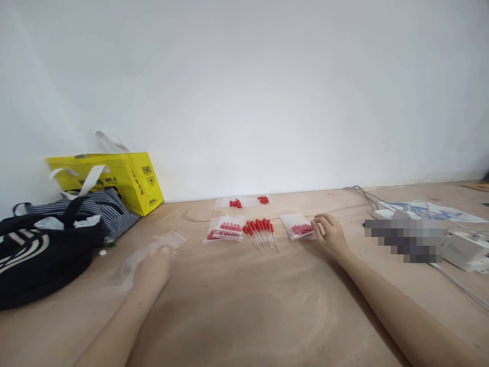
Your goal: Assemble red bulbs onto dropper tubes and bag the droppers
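Note:
My left hand [155,267] is at the clear plastic bags [132,260] on the left of the wooden table; its fingers are blurred. Beside the right-hand packet of red-topped droppers [300,228], my right hand [329,232] hovers with its fingers curved and apart, nothing visible between them. Loose droppers with red bulbs [263,232] lie fanned out in the middle. Left of them sit stacked clear packets of droppers [224,230]. Farther back, near the wall, is a clear bag [250,202] with two groups of red bulbs.
A yellow bag [147,178], a striped bag [118,216] and a black bag [46,260] stand at the left, near a small green bottle [109,243]. White adapters [464,250], cables and a printed sheet [458,211] lie at the right.

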`<state>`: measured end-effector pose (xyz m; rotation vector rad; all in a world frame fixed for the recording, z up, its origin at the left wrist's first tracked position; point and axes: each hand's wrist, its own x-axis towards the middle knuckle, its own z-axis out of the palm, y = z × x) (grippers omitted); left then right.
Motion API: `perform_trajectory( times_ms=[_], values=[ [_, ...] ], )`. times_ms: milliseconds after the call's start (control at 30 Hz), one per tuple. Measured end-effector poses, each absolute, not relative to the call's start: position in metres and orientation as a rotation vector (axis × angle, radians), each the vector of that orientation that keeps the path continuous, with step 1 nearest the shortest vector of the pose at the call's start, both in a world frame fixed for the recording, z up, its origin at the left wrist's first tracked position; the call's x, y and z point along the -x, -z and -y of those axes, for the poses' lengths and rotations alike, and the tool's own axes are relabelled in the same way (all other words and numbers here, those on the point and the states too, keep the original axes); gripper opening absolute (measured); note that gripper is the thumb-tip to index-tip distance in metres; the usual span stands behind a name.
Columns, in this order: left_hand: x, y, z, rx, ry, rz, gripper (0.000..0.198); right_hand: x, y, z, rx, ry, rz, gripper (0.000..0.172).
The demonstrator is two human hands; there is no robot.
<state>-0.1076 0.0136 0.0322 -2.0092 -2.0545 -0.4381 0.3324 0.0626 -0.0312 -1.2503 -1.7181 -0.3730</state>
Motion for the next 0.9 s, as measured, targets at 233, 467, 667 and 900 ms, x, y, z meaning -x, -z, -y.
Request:
perform_trajectory(
  times_ms=[233, 467, 667, 900],
  values=[
    [0.014, -0.007, 0.022, 2.653, 0.562, 0.994, 0.032, -0.264, 0.031, -0.044, 1.326, -0.022, 1.846, 0.015],
    [0.003, 0.007, 0.027, 2.819, 0.655, 1.107, 0.031, -0.225, 0.019, -0.072, 1.629, -0.193, 1.752, 0.014],
    [0.011, 0.007, 0.020, 2.911, 0.440, 1.267, 0.048, -0.204, 0.005, -0.119, 1.829, -0.264, 1.656, 0.014],
    [0.008, -0.001, 0.025, 2.962, 0.330, 1.309, 0.049, -0.201, 0.012, -0.133, 1.853, -0.445, 1.567, 0.016]
  ],
)
